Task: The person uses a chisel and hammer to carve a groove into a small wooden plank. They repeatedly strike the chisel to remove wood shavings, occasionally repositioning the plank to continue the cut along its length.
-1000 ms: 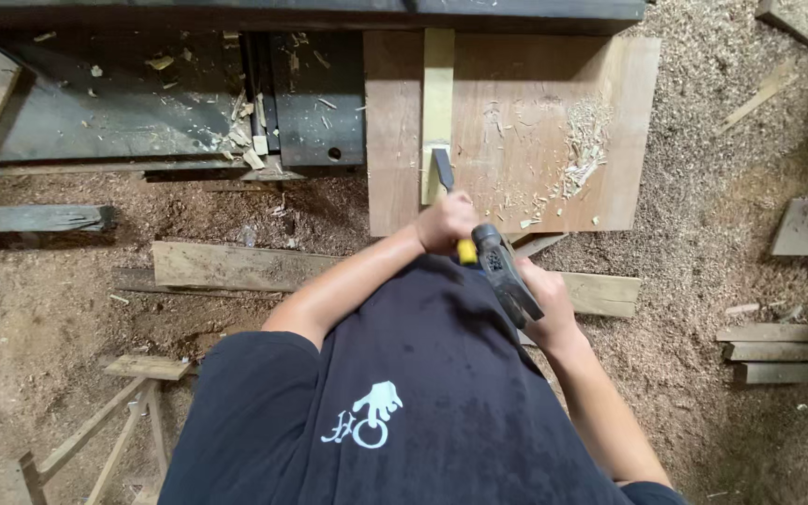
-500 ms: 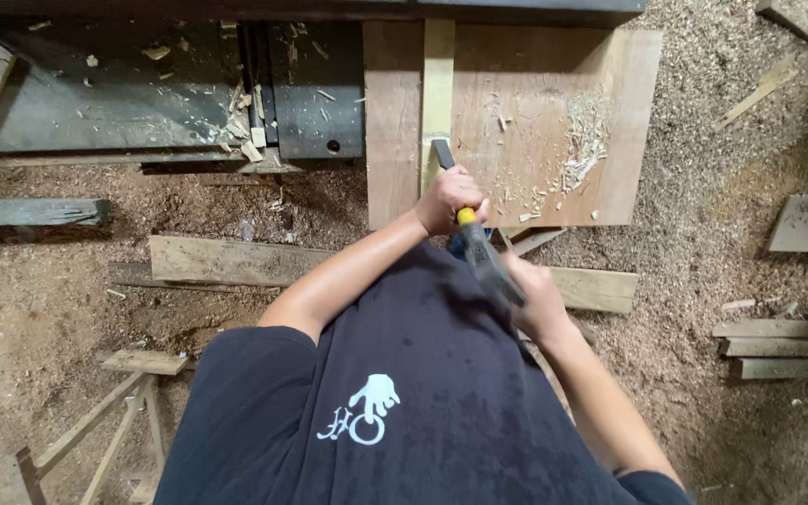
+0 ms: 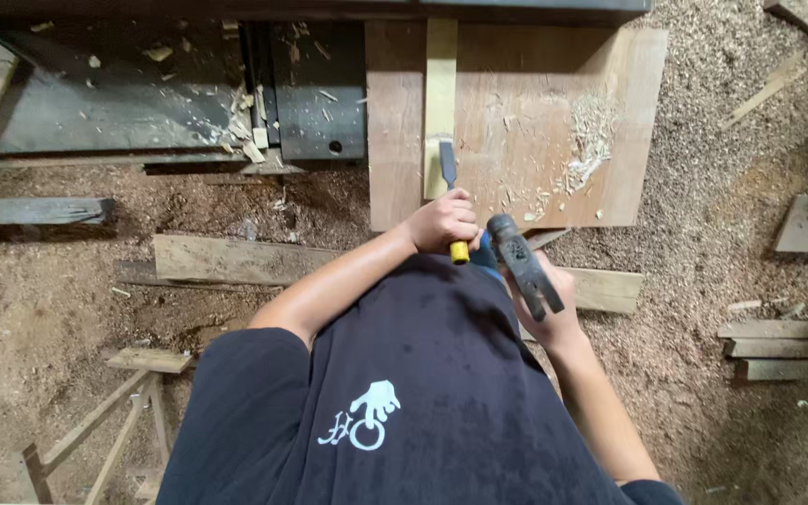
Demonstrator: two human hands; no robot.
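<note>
Sawdust everywhere, the whole floor [image 3: 722, 411] is basically a carpet of it. My left hand [image 3: 443, 222] is wrapped tight around a chisel [image 3: 451, 187] with a yellow butt end, and the steel blade is resting on a pale narrow strip of wood [image 3: 440, 84] that lies lengthwise on a big brown board [image 3: 554, 103]. My right hand [image 3: 554, 313] is closed on the handle of a claw hammer [image 3: 523, 262], with the head sitting just beside the yellow end of the chisel, close but I can't tell if it's touching. Hands are close together, each clamped on its own tool. Chips and shavings are scattered over the board to the right of the strip. A dark metal machine bed [image 3: 170, 93] sits off to the left, and loose planks [image 3: 236, 260] lie across the floor under my arms.
</note>
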